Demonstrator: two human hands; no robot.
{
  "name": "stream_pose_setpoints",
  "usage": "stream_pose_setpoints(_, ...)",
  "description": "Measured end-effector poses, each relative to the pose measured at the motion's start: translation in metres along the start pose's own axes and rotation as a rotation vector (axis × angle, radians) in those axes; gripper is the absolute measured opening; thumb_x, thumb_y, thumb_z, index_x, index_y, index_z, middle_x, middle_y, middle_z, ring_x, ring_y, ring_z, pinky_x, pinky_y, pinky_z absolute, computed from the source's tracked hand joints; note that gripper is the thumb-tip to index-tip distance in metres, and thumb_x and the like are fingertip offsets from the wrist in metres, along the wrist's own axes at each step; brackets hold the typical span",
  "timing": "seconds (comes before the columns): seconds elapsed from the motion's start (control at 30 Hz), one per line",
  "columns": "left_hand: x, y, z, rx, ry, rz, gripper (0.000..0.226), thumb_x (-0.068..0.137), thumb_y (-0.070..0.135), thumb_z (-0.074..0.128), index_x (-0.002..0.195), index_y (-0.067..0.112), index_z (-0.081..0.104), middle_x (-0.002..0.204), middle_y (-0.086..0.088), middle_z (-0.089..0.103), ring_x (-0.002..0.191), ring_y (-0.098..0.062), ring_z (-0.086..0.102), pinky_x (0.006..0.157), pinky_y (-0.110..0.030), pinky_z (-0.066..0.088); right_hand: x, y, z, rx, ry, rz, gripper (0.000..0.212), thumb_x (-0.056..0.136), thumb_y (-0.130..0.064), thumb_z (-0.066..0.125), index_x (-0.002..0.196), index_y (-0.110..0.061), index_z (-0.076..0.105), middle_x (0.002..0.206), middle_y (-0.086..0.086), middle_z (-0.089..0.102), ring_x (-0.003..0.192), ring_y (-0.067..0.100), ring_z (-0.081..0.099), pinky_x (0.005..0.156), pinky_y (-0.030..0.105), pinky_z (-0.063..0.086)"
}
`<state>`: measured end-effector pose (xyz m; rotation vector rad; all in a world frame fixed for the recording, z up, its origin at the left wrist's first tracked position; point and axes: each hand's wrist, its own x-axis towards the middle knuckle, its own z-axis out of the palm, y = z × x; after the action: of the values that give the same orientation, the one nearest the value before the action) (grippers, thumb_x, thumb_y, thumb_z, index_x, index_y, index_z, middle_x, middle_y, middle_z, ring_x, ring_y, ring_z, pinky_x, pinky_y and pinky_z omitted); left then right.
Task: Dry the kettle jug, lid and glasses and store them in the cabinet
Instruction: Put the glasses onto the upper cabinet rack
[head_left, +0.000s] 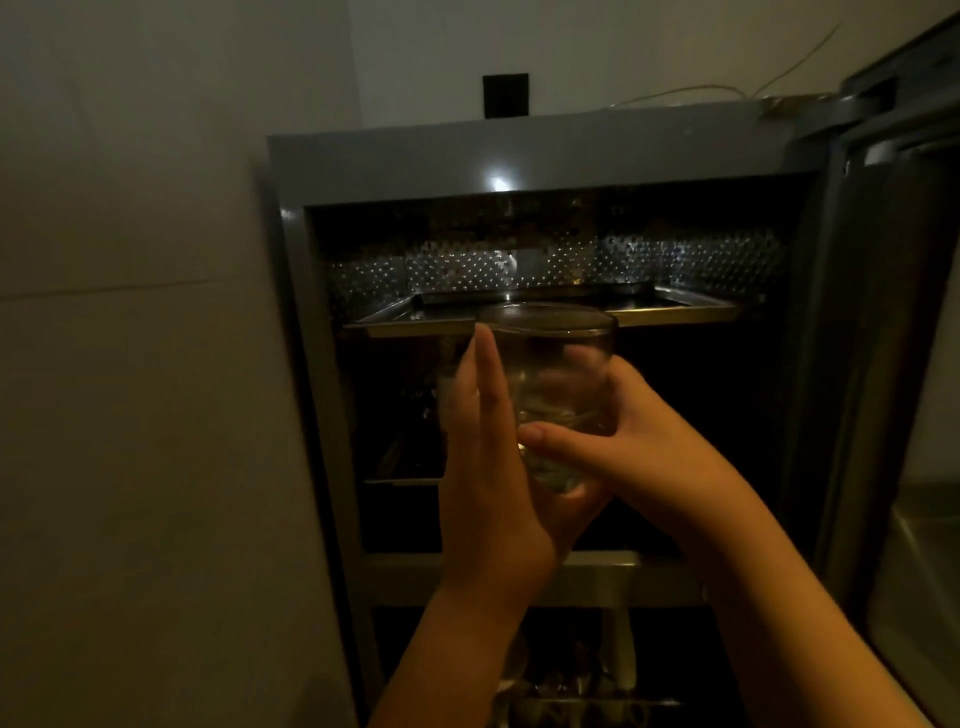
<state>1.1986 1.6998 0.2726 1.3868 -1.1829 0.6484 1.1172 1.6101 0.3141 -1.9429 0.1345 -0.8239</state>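
A clear glass (553, 384) is held upright in front of the open cabinet (540, 156), rim level with the front edge of the upper shelf (675, 313). It is gripped between both hands. The left hand (491, 467) is pressed flat against the glass's left side, fingers extended upward, palm cupping the base from below. The right hand (618, 441) is wrapped around the right side and lower part — its thumb is laid across the front near the base, and its fingers are seen, blurred, through the glass wall behind. Both grips are closed on the glass; it touches neither shelf.

The cabinet interior is dark. A perforated metal back panel (561, 265) is visible above the upper shelf, catching small points of light. A second shelf edge (400, 482) is seen lower down on the left, partly hidden by the left hand. The cabinet door (872, 338) stands open at the right. Below the main compartment a lower section (571, 691) holds dim objects — too dark to identify. A pale tiled wall (130, 312) adjoins the cabinet's left side.
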Motion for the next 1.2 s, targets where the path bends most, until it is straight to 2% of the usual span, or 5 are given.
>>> stream_pose_setpoints(0.37,0.054,-0.014,0.021,0.049,-0.017,0.133,0.124,0.064,0.057,0.075,0.143,0.044,-0.019,0.152,0.024,0.005,0.135,-0.006,0.035,0.09,-0.029,0.052,0.046,0.012,-0.016,0.288,0.122,-0.168,0.066,0.044,-0.044,0.083,0.103,-0.046,0.055,0.104,-0.021,0.067,0.094,-0.003,0.064,0.069,0.013,0.052)
stream_pose_setpoints(0.53,0.082,-0.032,0.021,0.091,-0.061,0.165,0.124,0.065,0.05,0.078,0.144,0.042,-0.017,0.155,0.014,0.007,0.136,-0.005,0.033,0.079,0.0,0.041,0.072,0.001,-0.016,0.344,0.199,-0.242,0.071,0.043,-0.039,0.08,0.108,-0.035,0.053,0.102,-0.018,0.067,0.093,-0.001,0.065,0.069,0.012,0.051)
stream_pose_setpoints(0.73,0.101,-0.052,0.02,0.16,-0.054,0.194,0.109,0.071,0.05,0.072,0.147,0.04,-0.006,0.15,0.011,0.017,0.131,-0.009,0.036,0.082,-0.025,0.05,0.099,-0.015,-0.029,0.435,0.295,-0.27,0.078,0.046,-0.045,0.077,0.117,-0.025,0.051,0.105,-0.008,0.069,0.095,0.007,0.066,0.074,0.023,0.055)
stream_pose_setpoints(0.87,0.11,-0.065,0.019,0.181,0.004,0.157,0.098,0.067,0.044,0.073,0.144,0.04,0.012,0.142,0.014,0.025,0.125,-0.005,0.038,0.084,-0.013,0.04,0.109,-0.014,-0.04,0.364,0.353,-0.286,0.079,0.052,-0.047,0.076,0.122,-0.021,0.051,0.111,-0.006,0.066,0.1,0.008,0.065,0.083,0.03,0.053)
stream_pose_setpoints(1.2,0.132,-0.081,0.022,0.119,0.187,0.17,0.049,0.066,0.034,0.075,0.1,0.026,0.041,0.12,0.009,0.039,0.114,-0.004,0.044,0.085,-0.015,0.046,0.121,0.015,-0.048,0.208,0.479,-0.324,0.058,0.05,-0.048,0.076,0.101,-0.043,0.049,0.095,-0.021,0.067,0.091,-0.005,0.063,0.068,0.006,0.047)
